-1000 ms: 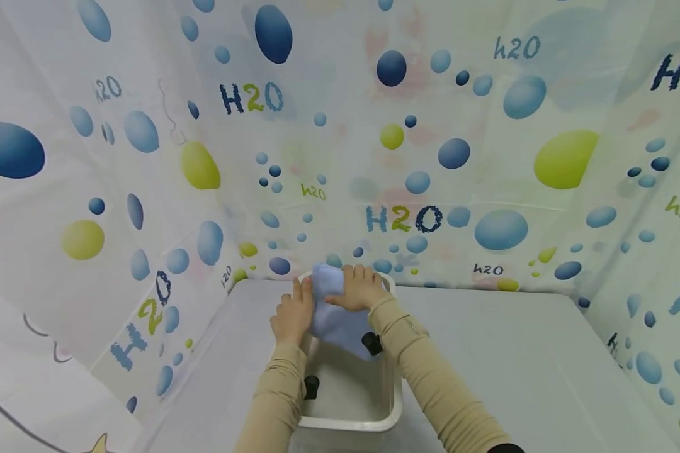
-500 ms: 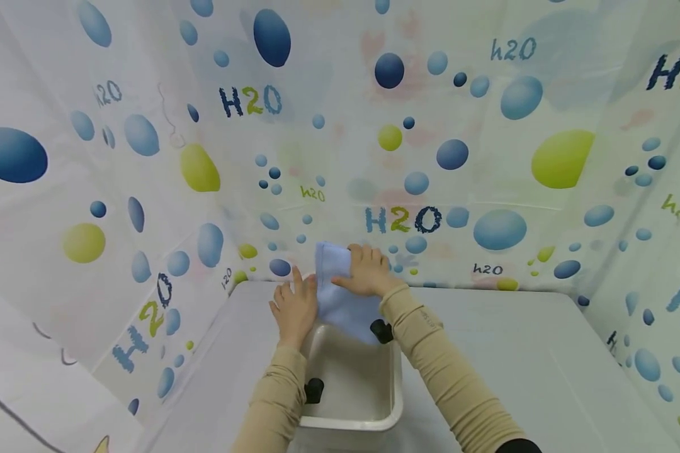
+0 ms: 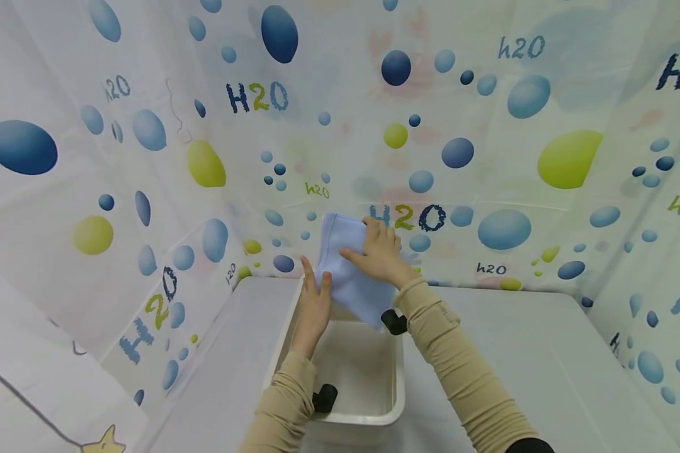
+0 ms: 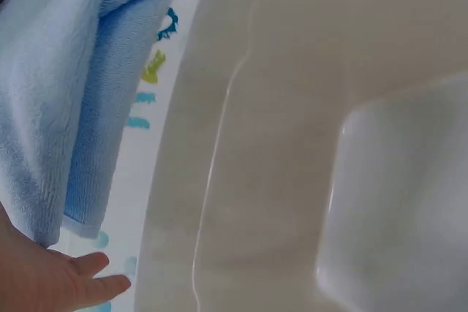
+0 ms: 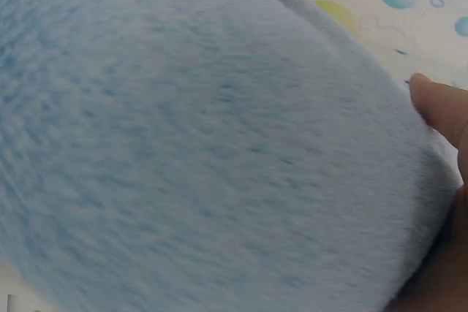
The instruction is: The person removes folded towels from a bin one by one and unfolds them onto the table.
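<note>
A folded light-blue towel (image 3: pixel 354 267) is held up above the far end of an off-white plastic tub (image 3: pixel 362 371). My right hand (image 3: pixel 382 255) grips its upper right side, thumb across the face turned toward me and fingers at the far edge. At the towel's lower left edge is my left hand (image 3: pixel 313 308), its index finger and thumb stretched upward and apart. The left wrist view shows the plush towel (image 4: pixel 51 107) folded over, with left fingers (image 4: pixel 55 283) extended just below it. Close up in the right wrist view, the towel (image 5: pixel 219 144) fills most of the frame.
The tub stands on a white tabletop (image 3: pixel 498 365). A patterned curtain (image 3: pixel 340 151) with drops and H2O lettering encloses the back and sides. Black wrist devices (image 3: pixel 393 321) sit below both wrists.
The right hand has lifted the towel up and slightly right, out of the tub. My left hand has shifted a little right, its fingers spread more at the towel's edge.
</note>
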A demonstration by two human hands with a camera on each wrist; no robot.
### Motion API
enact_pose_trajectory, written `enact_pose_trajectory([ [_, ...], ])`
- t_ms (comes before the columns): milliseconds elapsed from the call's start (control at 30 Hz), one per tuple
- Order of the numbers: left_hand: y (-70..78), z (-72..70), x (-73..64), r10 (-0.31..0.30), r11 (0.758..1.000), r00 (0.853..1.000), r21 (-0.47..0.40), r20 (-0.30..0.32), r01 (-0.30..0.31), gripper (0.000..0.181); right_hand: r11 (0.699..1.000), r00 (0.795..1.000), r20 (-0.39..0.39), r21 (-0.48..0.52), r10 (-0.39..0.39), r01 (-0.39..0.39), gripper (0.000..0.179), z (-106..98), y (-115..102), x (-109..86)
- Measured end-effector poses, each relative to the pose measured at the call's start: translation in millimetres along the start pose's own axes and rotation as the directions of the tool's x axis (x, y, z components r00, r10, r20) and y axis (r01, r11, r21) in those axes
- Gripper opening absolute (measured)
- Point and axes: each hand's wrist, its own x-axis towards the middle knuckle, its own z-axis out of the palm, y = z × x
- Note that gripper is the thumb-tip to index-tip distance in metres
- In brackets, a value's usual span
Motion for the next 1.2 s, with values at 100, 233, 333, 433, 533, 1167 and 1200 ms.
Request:
enact_pose_trajectory([
  [100, 2.4, 4.2, -1.3, 0.009, 0.998, 1.000, -0.056, 0.018, -0.008, 0.082, 0.997, 0.998, -0.065, 0.073, 0.005, 0.000, 0.078, -5.8, 0.2, -1.7],
  [233, 4.2, 9.1, -4.1, -0.005, 0.998, 0.995, -0.057, 0.097, 0.010, 0.079, 0.990, 0.986, -0.169, 0.135, -0.002, 0.025, 0.072, -11.8, 0.9, -3.3],
  [333, 5.9, 12.6, -5.6, 0.024, 0.997, 0.987, -0.073, 0.158, -0.013, 0.076, 0.984, 0.976, -0.218, 0.169, -0.017, 0.055, 0.070, -15.2, 2.3, -4.3],
  [433, 8.5, 15.8, -7.9, 0.073, 0.995, 0.980, -0.086, 0.183, -0.058, 0.076, 0.973, 0.977, -0.213, 0.222, -0.008, 0.057, 0.070, -18.1, 4.9, -6.0],
  [533, 11.7, 18.4, -10.0, 0.106, 0.991, 0.980, -0.099, 0.167, -0.090, 0.077, 0.957, 0.982, -0.190, 0.288, 0.014, 0.042, 0.070, -20.6, 9.6, -8.0],
  [1167, 33.1, 20.3, -13.7, 0.329, 0.839, 0.913, -0.517, 0.240, -0.167, 0.088, 0.912, 0.970, -0.235, 0.407, 0.058, 0.044, 0.063, -34.4, 39.9, -19.3],
  [1200, 33.6, 20.1, -13.5, 0.326, 0.841, 0.913, -0.516, 0.245, -0.162, 0.087, 0.912, 0.971, -0.230, 0.408, 0.059, 0.041, 0.064, -35.1, 42.4, -20.1],
])
